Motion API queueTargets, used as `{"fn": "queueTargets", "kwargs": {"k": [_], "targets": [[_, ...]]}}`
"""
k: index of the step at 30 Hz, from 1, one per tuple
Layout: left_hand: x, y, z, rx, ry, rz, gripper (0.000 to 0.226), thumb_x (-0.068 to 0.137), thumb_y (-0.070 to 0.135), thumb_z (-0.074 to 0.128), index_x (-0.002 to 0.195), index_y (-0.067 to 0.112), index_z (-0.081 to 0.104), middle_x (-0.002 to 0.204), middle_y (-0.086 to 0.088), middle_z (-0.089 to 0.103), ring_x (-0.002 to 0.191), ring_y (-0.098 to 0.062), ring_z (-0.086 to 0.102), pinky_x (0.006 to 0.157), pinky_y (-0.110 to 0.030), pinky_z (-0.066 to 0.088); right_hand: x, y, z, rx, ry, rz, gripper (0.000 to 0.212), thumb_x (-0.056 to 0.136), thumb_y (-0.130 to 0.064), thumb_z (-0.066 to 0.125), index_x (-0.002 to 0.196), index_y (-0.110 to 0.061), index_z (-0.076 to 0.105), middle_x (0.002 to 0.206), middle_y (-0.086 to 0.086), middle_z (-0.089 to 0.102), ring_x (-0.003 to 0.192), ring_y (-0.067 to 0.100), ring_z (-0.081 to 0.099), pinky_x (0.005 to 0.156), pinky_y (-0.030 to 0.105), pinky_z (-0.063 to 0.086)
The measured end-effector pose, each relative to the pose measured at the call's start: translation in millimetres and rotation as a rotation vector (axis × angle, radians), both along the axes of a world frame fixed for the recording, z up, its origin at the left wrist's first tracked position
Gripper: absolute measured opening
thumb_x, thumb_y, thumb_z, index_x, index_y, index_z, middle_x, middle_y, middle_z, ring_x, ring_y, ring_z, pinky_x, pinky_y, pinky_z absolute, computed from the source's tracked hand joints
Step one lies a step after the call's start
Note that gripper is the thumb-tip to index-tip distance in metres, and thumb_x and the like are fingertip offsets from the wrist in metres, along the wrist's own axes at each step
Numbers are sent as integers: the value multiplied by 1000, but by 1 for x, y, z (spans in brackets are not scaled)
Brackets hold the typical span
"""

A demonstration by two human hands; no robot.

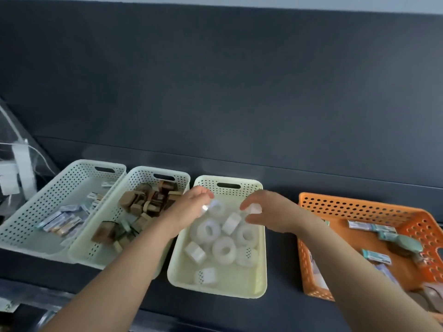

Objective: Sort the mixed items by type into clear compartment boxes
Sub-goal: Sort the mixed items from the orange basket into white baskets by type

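Note:
Both hands hover over the pale yellow basket [261, 271], which holds several white tape rolls [224, 249]. My left hand [189, 209] holds a clear tape roll [211, 207] in its curled fingers above the basket's far end. A white tape roll [254, 208] is pinched in my right hand [271, 212]. To the left, a cream basket [158, 172] holds brown tape rolls [143, 202]. Further left, a white basket [79, 168] contains small flat packets [62, 221]. On the right, the orange basket [359, 204] holds mixed packets and rolls [405, 245].
All baskets sit in a row on a dark table against a dark wall. Clear plastic and white fittings [16, 168] stand at the far left. The table's front edge runs just below the baskets.

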State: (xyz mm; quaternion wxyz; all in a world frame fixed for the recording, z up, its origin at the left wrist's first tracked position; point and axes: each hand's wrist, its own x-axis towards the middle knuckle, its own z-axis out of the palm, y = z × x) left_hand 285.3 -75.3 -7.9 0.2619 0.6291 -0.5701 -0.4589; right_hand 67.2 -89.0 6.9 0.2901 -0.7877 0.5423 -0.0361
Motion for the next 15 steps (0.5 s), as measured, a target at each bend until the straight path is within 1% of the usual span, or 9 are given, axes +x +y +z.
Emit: {"fn": "queueTargets", "kwargs": {"k": [1,2,4,5,7,9,10,12,15], "targets": [[1,-5,-5,-21,-99,-66,22,92,13,49,113,19,56,122,3,45,102,-10,50,73,-19,38,2,-4,-1,-73,-55,-73,27,87,-30,65,114,-28,61,122,-7,48,109,12,52,85,20,41],[2,-9,-9,-70,-216,-125,28,90,11,51,117,20,53,125,3,38,108,-12,47,76,-18,36,6,-8,-4,-142,-110,-147,25,86,-31,67,110,-26,62,119,-5,47,103,13,54,78,18,40],[4,-14,-17,-222,-414,-212,41,88,10,58,126,20,48,128,3,34,117,-13,43,88,-17,31,17,-13,-14,-215,-198,-261,20,84,-33,70,99,-22,63,112,-3,49,92,14,55,67,15,39],[6,-16,-21,-291,-479,-240,47,87,13,61,131,20,46,132,3,37,120,-14,43,93,-18,31,22,-15,-21,-232,-216,-293,18,84,-32,70,95,-21,63,110,-3,51,90,13,55,67,16,40],[10,-20,-27,-388,-634,-300,55,87,21,65,137,19,44,140,2,44,127,-18,42,104,-26,32,30,-20,-35,-256,-212,-323,13,84,-29,69,89,-18,65,106,-3,57,91,13,56,74,23,43],[12,-23,-31,-434,-786,-364,55,88,29,65,138,19,45,141,2,48,129,-19,42,107,-31,32,33,-22,-44,-271,-170,-343,9,85,-25,65,86,-16,66,103,-3,60,90,15,59,77,28,48],[12,-23,-33,-443,-822,-380,55,88,30,64,138,19,45,141,2,49,128,-20,43,107,-32,32,33,-22,-45,-276,-147,-348,8,86,-24,64,86,-16,67,103,-4,61,88,15,60,76,29,49],[10,-23,-33,-441,-807,-369,56,89,30,62,140,16,43,141,-1,48,128,-23,44,106,-32,33,30,-16,-44,-289,-136,-338,9,87,-22,62,87,-16,68,103,-5,63,88,15,61,76,28,50],[-3,-20,-24,-507,-699,-288,47,92,30,58,133,8,51,134,-7,53,121,-28,49,101,-36,38,15,4,-34,-330,-167,-301,15,88,-21,63,100,-15,69,112,-4,64,102,15,60,89,30,49]]}}
